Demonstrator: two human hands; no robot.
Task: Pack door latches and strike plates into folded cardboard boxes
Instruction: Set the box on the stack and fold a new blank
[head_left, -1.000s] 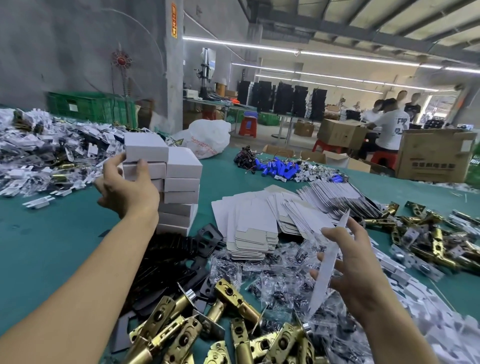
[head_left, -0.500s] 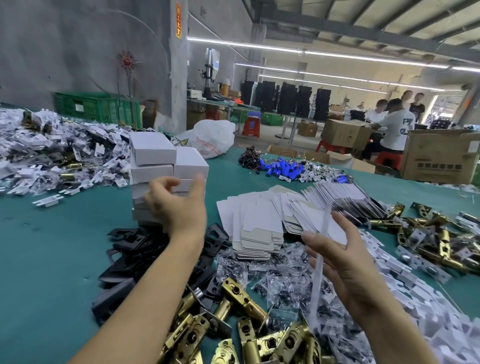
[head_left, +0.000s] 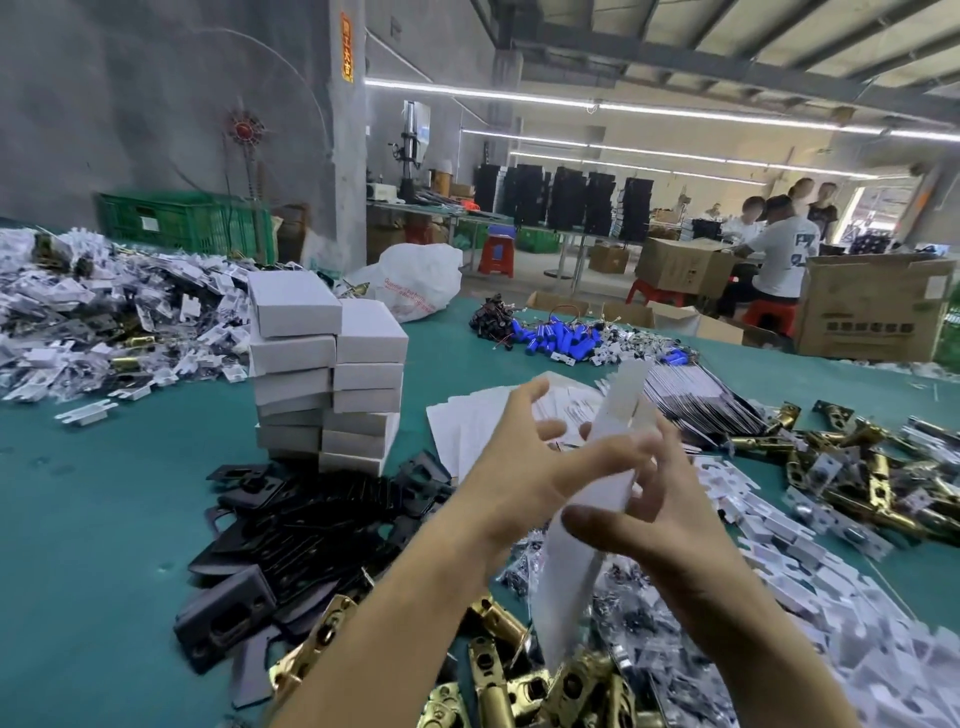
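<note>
White box blank (head_left: 571, 571): right hand (head_left: 675, 535) grips, left hand (head_left: 514, 467) touches edge.

A green crate (head_left: 176, 223), white plastic bag (head_left: 415, 278) and red stool (head_left: 496, 254) stand behind.

We record a bright, even interior. Light comes from long tube lamps (head_left: 597, 106) running across the far ceiling, plus a blown-out doorway (head_left: 878, 208) at far right. Shadows on the teal worktop (head_left: 78, 519) are soft and faint, tucked close under the piled parts. Brass latches (head_left: 878, 483) at right carry small specular glints; we see no stronger glare.

Motion blur: the left hand (head_left: 519, 467), right hand (head_left: 670, 525) and the cardboard blank (head_left: 608, 447) between them are smeared, with the fingers (head_left: 530, 395) indistinct at their tips.

Wide-angle distortion: the pillar (head_left: 343, 156) leans and the ceiling beams (head_left: 727, 52) bow toward the frame edges. The far people (head_left: 784, 249) are slightly soft.
</note>
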